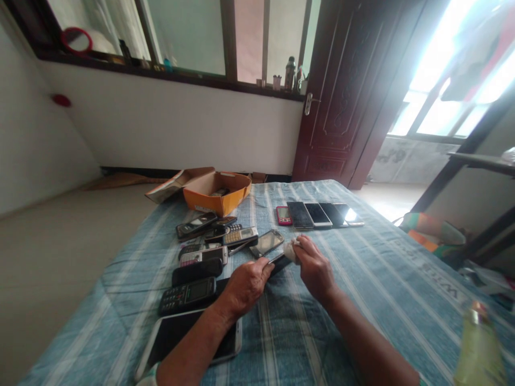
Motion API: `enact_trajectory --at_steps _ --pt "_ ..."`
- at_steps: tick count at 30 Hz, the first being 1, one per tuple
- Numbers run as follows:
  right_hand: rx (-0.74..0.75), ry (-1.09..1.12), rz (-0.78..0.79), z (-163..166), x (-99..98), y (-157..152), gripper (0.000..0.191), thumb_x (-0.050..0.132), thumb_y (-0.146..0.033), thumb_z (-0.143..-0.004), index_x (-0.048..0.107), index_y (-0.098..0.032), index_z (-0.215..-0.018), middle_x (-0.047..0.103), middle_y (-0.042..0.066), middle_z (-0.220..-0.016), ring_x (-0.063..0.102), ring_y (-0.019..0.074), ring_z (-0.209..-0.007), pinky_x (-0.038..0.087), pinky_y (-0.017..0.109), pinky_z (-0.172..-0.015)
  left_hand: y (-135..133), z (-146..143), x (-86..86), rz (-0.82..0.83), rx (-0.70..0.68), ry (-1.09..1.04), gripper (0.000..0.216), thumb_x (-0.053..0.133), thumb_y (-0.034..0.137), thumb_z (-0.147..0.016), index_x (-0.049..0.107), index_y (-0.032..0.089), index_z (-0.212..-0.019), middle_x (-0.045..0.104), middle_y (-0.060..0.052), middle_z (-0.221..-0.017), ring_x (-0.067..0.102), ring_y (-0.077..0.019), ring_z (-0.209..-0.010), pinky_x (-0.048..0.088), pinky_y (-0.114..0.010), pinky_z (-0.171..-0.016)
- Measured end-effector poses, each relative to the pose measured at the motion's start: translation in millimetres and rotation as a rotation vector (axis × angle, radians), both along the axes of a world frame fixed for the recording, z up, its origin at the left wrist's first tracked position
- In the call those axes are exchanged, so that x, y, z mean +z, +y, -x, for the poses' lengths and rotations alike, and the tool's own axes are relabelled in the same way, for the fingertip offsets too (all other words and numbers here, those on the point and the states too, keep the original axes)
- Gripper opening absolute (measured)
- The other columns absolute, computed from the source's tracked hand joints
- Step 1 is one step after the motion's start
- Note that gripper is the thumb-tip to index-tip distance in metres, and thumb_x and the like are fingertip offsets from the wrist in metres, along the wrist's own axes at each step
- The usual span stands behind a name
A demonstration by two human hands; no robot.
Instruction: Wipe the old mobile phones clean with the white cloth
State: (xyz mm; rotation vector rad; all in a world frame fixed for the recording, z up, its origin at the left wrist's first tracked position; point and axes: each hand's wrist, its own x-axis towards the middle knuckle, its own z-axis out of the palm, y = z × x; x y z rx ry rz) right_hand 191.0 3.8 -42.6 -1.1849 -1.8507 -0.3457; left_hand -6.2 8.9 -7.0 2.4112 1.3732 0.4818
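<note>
A blue striped cloth [362, 279] covers the bed or table on which everything lies. At its far edge stands an open orange cardboard box [217, 194], its lid [177, 183] lying beside it to the left. Nearest the camera, under the left forearm, lies a large white-framed smartphone [177, 338] with a dark screen. Along the far side, five touchscreen phones [317, 214] lie in a neat row, edges touching, the leftmost one small and red. To the left of the hands lies a loose pile of old keypad phones [205, 246], about eight or nine, some overlapping; the exact number is hard to tell. A pale yellow bottle [478, 348] stands blurred at the lower right corner.

The left hand [247, 284] is closed around the end of a dark, slim phone [277, 264], holding it just above the cloth, between the pile and the row. The right hand [314, 268] pinches a small white wad [290, 249] of cloth or tissue, pressed against the phone's far end.
</note>
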Motion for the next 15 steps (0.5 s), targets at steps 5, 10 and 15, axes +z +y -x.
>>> enact_trajectory --at_steps 5,10,15 --pt "-0.083 0.061 0.035 -8.2 -3.8 5.0 0.034 0.038 -0.012 -0.093 0.066 -0.017 -0.113 0.064 0.013 -0.111 0.059 0.0224 -0.111 0.05 0.036 -0.094 0.6 -0.5 -2.4 -0.012 0.024 -0.015 0.032 0.036 0.035 -0.097 0.064 0.019 -0.099 0.07 -0.006 -0.085 0.067 -0.0179 -0.082 0.046 -0.024 -0.072" --pt "-0.116 0.066 0.108 -0.6 -4.1 -0.2 0.036 0.037 -0.01 -0.091 0.062 -0.015 -0.116 0.062 0.014 -0.112 0.062 0.0215 -0.102 0.052 0.03 -0.084 0.4 -3.9 -4.3 -0.101 0.087 0.013 0.034 0.04 0.03 -0.096 0.059 0.018 -0.121 0.07 -0.008 -0.088 0.067 -0.0195 -0.084 0.049 -0.026 -0.075" --pt "-0.108 0.039 0.138 2.7 0.5 -6.3 0.034 0.037 -0.012 -0.091 0.063 -0.016 -0.113 0.062 0.011 -0.097 0.061 0.0179 -0.087 0.051 0.025 -0.073 1.1 -5.5 -12.0 -0.216 0.014 0.013 0.036 0.04 0.021 -0.096 0.055 0.018 -0.128 0.071 -0.008 -0.094 0.064 -0.0201 -0.086 0.05 -0.028 -0.077"
